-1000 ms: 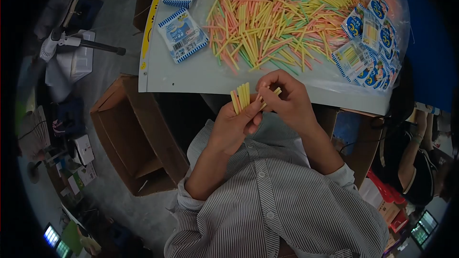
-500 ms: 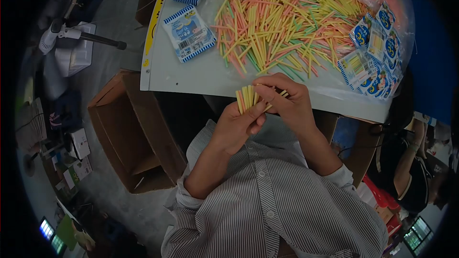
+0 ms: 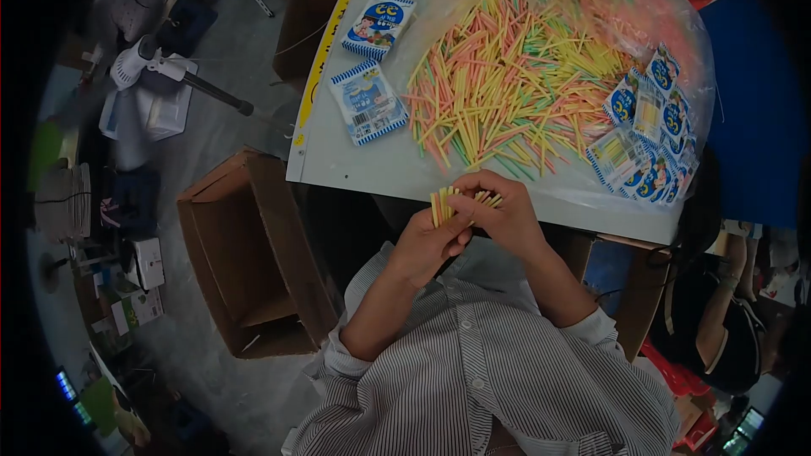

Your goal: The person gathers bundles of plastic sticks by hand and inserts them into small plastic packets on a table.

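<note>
Both of my hands meet in front of my chest, just off the near edge of the table. My left hand (image 3: 429, 245) is closed around a bunch of thin candy sticks (image 3: 441, 205), mostly yellow, whose ends stand up above the fingers. My right hand (image 3: 505, 213) presses against the left with bent fingers, pinching more yellow sticks that poke out between them. Beyond the hands, a big heap of pink, yellow and green candy sticks (image 3: 507, 93) lies on a clear plastic bag (image 3: 583, 190) on the table.
Two blue-and-white packets (image 3: 369, 101) lie left of the heap, and several more packets (image 3: 649, 131) cluster on its right. An open cardboard box (image 3: 245, 253) stands left below the table (image 3: 317, 165). A fan (image 3: 139, 63) is further left. Another person's arm (image 3: 725, 312) shows at right.
The view has shifted, so the table and hands sit lower and most things further right. My hands stay together on the sticks, with the right fingers slightly changed in position.
</note>
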A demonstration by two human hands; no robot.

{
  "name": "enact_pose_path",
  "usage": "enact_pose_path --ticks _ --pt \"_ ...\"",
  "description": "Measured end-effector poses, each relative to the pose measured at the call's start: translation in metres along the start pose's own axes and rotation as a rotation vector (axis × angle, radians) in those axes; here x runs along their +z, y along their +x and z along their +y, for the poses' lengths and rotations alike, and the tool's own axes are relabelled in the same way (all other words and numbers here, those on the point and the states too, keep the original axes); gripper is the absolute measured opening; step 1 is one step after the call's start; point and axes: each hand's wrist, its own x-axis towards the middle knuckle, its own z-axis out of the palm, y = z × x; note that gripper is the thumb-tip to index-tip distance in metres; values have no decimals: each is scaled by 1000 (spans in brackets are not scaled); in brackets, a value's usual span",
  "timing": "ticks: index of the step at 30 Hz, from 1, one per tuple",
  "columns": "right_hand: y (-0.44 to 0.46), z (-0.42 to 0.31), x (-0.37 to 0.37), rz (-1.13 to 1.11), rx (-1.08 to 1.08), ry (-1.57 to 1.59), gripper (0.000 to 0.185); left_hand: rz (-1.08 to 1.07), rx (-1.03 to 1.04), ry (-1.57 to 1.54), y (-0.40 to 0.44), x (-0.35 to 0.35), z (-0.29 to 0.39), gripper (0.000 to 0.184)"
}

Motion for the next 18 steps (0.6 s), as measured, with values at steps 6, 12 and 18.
enact_pose_path --ticks 6,12,18 --pt "-9 -1 4 59 20 101 10 16 6 6 -3 3 -5 13" --pt "-15 -6 2 19 86 236 11 5 24 -33 -8 7 0 13" --pt "-17 -4 2 -16 -46 73 13 -35 3 -72 -12 5 -1 12"
